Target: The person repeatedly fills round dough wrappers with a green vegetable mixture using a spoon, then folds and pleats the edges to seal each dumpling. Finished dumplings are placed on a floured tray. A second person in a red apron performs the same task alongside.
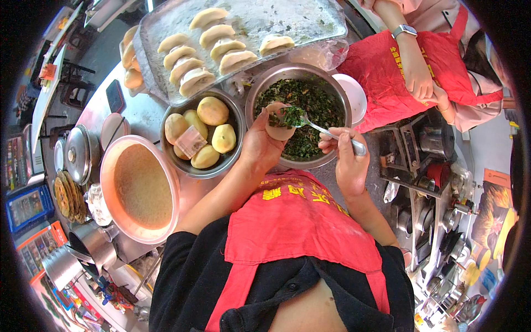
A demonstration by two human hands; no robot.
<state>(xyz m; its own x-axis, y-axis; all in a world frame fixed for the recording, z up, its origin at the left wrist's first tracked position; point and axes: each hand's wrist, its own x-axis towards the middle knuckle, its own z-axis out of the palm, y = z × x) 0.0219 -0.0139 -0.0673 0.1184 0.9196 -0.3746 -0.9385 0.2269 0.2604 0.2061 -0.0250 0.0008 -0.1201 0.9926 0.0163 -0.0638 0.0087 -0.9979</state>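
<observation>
My left hand (262,145) holds a round dough wrapper (281,132) with chopped green filling on it. A metal spoon (327,132) is in my right hand (349,162), its bowl resting at the filling on the wrapper. Beneath both hands stands a steel bowl (253,89) with more chopped green filling (307,89). Several folded dumplings (238,62) lie in rows on a floured metal tray (290,20) behind the bowls. To the left, a second steel bowl (226,171) contains several peeled potatoes (213,110) and a small printed packet (191,142).
A pink tub (176,199) of cloudy, pale brown contents stands left, near a lidded pot (79,153) and a phone (115,95). A white bowl (356,97) touches the filling bowl's right side. Beyond it stands a person in a red apron (373,70), hands together. Shelves of pots (427,216) are at right.
</observation>
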